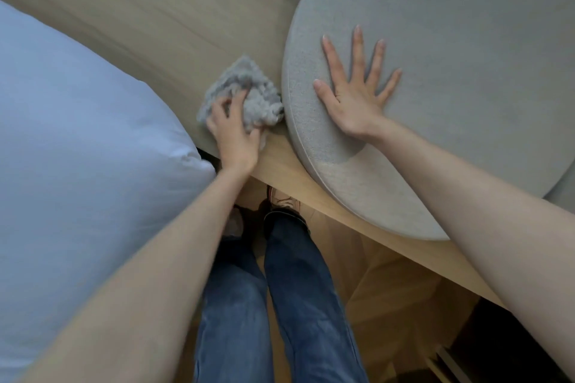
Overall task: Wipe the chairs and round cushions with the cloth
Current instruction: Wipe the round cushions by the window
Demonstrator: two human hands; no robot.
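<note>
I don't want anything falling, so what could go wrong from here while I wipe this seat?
The cushion seems to overhang the seat at its front edge, and your right hand presses flat on it near that edge; it may tip or slide off. Your left hand holds the cloth bunched, so the wipe may miss strips of wood.

We see a fluffy, nubby grey cloth [245, 96] lying on a matt, pale wooden seat [149, 19]. Beside it, the round cushion [451, 40] wears a finely woven, matt grey fabric.

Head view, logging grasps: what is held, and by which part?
The left hand grips the cloth by its near edge; right hand rests flat on the round cushion, holding nothing.
</note>
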